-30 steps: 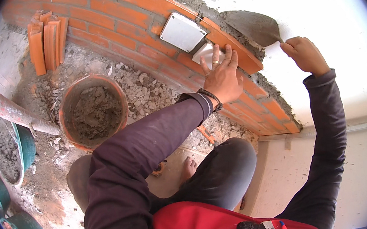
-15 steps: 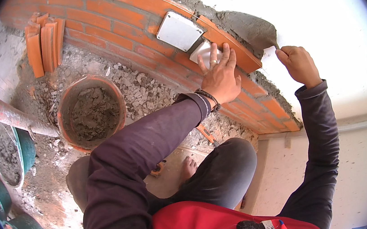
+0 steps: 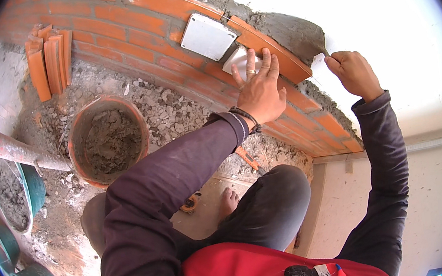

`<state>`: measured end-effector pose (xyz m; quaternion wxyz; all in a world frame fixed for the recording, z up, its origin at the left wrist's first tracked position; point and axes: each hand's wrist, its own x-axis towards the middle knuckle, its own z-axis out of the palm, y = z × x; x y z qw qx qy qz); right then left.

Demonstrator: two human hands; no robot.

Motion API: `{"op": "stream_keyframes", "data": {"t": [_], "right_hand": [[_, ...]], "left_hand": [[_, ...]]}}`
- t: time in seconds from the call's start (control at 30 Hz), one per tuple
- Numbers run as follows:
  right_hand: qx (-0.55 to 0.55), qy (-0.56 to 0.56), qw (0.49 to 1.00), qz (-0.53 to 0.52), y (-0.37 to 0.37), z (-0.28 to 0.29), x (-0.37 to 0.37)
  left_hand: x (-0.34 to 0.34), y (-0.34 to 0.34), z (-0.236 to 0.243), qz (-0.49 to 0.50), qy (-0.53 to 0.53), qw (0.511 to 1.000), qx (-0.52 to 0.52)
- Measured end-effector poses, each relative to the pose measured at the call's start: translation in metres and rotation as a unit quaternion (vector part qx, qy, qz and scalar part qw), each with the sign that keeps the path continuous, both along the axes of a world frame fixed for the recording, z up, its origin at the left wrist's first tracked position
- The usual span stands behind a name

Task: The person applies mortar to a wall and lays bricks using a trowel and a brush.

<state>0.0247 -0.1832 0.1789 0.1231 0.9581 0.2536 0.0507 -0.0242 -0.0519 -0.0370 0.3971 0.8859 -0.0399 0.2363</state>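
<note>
My left hand (image 3: 260, 91) lies with its fingers spread against the lower edge of an orange brick tile (image 3: 277, 53) on the wall and over a small white box (image 3: 238, 61). The fingers partly hide that box. My right hand (image 3: 354, 75) is closed round the handle of a trowel (image 3: 296, 34); the grip covers most of the handle. The mortar-smeared blade lies along the tile's upper edge, where grey mortar (image 3: 227, 3) runs. To the left of the tile, a larger white cover plate (image 3: 208, 36) sits in the brick facing (image 3: 139, 38).
A bucket of mortar (image 3: 76, 146) stands on the rubble-strewn floor at left. Behind it, several loose brick tiles (image 3: 52, 62) stand together. Green containers (image 3: 34, 184) line the far left near a pipe (image 3: 11, 143). A tape measure (image 3: 190, 203) and an orange-handled tool (image 3: 248, 159) lie by my legs.
The whole view has shifted slightly. My left hand stays spread against the tile, and the trowel stays in my right hand along the upper edge.
</note>
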Motion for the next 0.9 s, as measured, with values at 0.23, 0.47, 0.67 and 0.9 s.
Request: {"op": "stream_keyframes", "data": {"t": [0.23,0.47,0.67,0.9], "right_hand": [[-0.006,0.006,1.0,-0.028,-0.021,0.008,0.008],[0.011,-0.011,1.0,0.001,-0.012,0.02,-0.01],[-0.004,0.003,0.999,0.042,0.018,0.009,-0.002],[-0.045,0.011,0.999,-0.005,-0.003,0.011,0.007]], "left_hand": [[-0.001,0.002,0.0,-0.003,0.004,1.0,0.008],[-0.002,0.003,-0.001,0.003,-0.007,1.0,0.013],[0.0,-0.001,-0.002,0.006,-0.016,1.0,0.004],[0.0,0.0,0.0,0.0,-0.011,1.0,0.003]]}}
